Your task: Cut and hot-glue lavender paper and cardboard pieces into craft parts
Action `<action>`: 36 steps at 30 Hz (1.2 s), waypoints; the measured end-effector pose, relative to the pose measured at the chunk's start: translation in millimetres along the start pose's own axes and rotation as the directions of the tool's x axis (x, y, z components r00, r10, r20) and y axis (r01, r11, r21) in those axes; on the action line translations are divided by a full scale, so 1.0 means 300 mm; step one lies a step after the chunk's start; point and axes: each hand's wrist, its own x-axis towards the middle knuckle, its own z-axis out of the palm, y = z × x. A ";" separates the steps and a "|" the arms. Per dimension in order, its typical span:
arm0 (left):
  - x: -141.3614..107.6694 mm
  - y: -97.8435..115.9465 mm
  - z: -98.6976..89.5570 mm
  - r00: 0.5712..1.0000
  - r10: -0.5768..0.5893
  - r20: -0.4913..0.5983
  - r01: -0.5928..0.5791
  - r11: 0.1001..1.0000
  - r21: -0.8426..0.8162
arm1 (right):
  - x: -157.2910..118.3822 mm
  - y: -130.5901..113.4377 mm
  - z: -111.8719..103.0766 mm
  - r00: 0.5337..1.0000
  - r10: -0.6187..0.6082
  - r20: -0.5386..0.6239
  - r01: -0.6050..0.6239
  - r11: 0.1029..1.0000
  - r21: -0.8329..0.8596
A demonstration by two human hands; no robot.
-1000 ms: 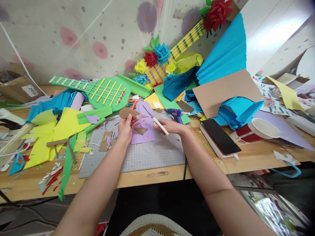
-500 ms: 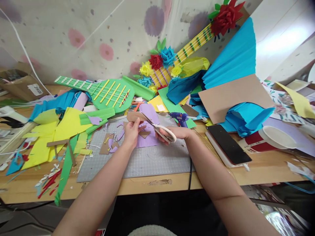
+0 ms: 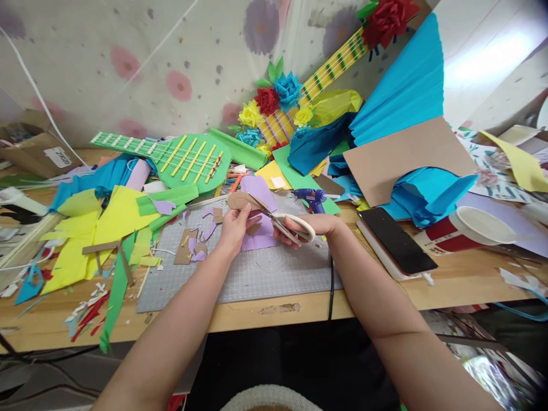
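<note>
My left hand (image 3: 235, 228) pinches a small brown cardboard piece (image 3: 238, 200) with a rounded edge, held above the cutting mat. In my right hand (image 3: 295, 229) are white-handled scissors (image 3: 305, 227), their blades reaching left to the cardboard's right edge. The blades look slightly parted; exactly where they meet the cardboard is hard to make out. Beneath both hands lies a sheet of purple paper (image 3: 259, 242) on the grey cutting mat (image 3: 257, 279). Purple and brown scraps (image 3: 184, 251) are scattered left of my left hand.
A blue glue gun (image 3: 310, 197) lies beyond my right hand. A phone (image 3: 396, 240) and a red-and-white paper cup (image 3: 466, 231) stand to the right. Behind are a green paper guitar (image 3: 171, 165) and a flowered yellow one (image 3: 329, 71). Yellow paper (image 3: 124, 217) covers the left side.
The scissors and both hands have shifted slightly right in view, and the camera view has moved a little. The cardboard stays in my left hand, turned slightly.
</note>
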 end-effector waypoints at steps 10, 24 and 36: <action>-0.008 0.002 0.003 1.000 -0.017 -0.016 0.018 1.000 0.020 | -0.006 -0.001 -0.002 0.999 0.053 -0.005 -0.053 0.997 0.051; -0.012 0.003 -0.003 0.999 -0.046 -0.021 0.048 0.997 0.062 | 0.008 0.020 -0.019 0.993 0.030 -0.116 -0.025 0.999 0.044; -0.014 0.009 -0.002 0.997 -0.059 -0.041 0.062 0.997 0.052 | 0.002 0.012 -0.012 0.978 0.005 -0.209 0.006 0.999 0.051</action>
